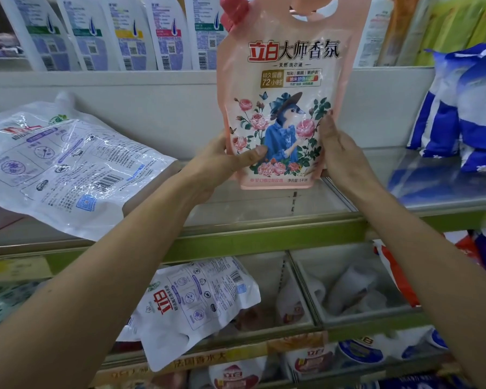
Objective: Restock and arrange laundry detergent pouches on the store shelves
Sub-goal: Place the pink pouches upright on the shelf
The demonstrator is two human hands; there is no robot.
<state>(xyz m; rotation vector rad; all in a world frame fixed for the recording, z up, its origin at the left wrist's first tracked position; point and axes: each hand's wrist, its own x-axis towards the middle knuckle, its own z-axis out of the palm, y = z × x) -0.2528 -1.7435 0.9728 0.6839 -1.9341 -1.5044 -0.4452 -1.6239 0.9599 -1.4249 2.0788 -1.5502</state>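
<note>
A pink detergent pouch (281, 88) with a red cap, a handle hole and a bird-and-roses picture stands upright above the middle shelf (264, 209). My left hand (225, 161) grips its lower left edge, thumb across the front. My right hand (337, 153) holds its lower right edge, fingers running up the side. The pouch's bottom hangs just over the shelf board, in front of the grey back panel.
A white pouch (59, 164) lies flat at the shelf's left. Blue and white bags (466, 113) stand at the right. White pouches (115, 32) line the upper shelf. Below, another white pouch (197, 301) hangs over the green shelf lip beside divided bins (357, 293).
</note>
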